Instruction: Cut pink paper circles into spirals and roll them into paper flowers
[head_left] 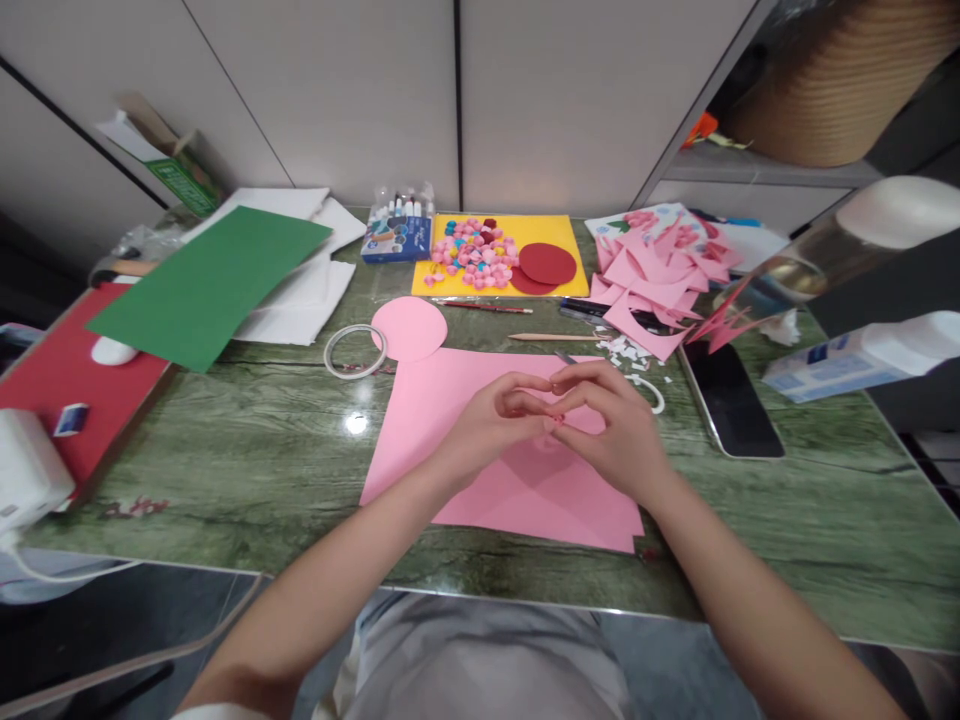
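Observation:
Both my hands meet above a sheet of pink paper (480, 500) on the table, fingertips pressed together. Between the fingers of my left hand (499, 415) and my right hand (619, 425) sits a small pink piece (556, 420), mostly covered, perhaps curled paper. Near the sheet's upper left corner lies a pink paper circle (411, 328), next to a roll of tape (330, 355). Beyond my hands are a pointed wooden stick (551, 338) and a thin pencil (487, 307). White paper scraps (628, 352) lie just past my right hand, by partly hidden scissors (657, 395).
At the back, a yellow sheet (450, 221) bears many small coloured pieces (480, 258) and dark red circles (547, 264). Pink offcuts (649, 280), a phone (731, 400) and a white bottle (862, 355) stand right. Green paper (214, 285) and a red sheet (112, 390) lie left.

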